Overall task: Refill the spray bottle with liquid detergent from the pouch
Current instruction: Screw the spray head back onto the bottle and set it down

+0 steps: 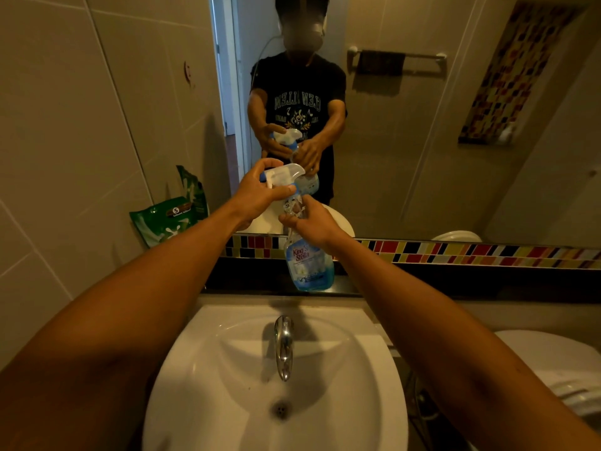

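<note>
A clear spray bottle [309,265] with a blue "King Stella" label and some blue liquid at the bottom stands on the dark ledge behind the sink. My right hand [310,222] grips its neck. My left hand [260,193] is closed around the white and blue trigger head [284,177] at the bottle's top. A green detergent pouch [162,224] leans against the tiled wall at the left end of the ledge, apart from both hands.
A white sink [201,385] with a chrome tap [283,346] lies below my arms. The mirror [422,125] above the ledge reflects a person and the bottle. A strip of coloured tiles [455,252] runs under it. A white toilet [559,362] sits at right.
</note>
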Available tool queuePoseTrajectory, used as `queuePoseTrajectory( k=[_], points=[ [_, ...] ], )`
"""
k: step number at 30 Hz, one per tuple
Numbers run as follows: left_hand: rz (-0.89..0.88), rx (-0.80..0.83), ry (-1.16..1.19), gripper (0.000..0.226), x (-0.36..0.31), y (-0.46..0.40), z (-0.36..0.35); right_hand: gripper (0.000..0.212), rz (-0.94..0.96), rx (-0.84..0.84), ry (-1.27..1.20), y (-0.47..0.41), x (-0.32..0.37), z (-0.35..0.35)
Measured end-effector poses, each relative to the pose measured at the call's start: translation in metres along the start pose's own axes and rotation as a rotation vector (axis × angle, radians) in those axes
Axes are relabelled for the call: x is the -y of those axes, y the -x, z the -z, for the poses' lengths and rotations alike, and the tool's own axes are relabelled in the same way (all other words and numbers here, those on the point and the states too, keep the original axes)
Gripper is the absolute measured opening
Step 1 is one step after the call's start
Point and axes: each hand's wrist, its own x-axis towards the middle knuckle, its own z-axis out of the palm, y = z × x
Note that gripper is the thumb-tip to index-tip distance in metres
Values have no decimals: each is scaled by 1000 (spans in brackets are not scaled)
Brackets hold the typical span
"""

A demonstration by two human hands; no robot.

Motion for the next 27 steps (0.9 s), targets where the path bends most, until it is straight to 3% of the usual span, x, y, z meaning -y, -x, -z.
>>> queuePoseTrajectory(
  k=[27],
  points=[
    [-69, -14, 21, 53, -1, 4, -6, 40, -6, -1, 16, 2, 5, -2]
  ],
)
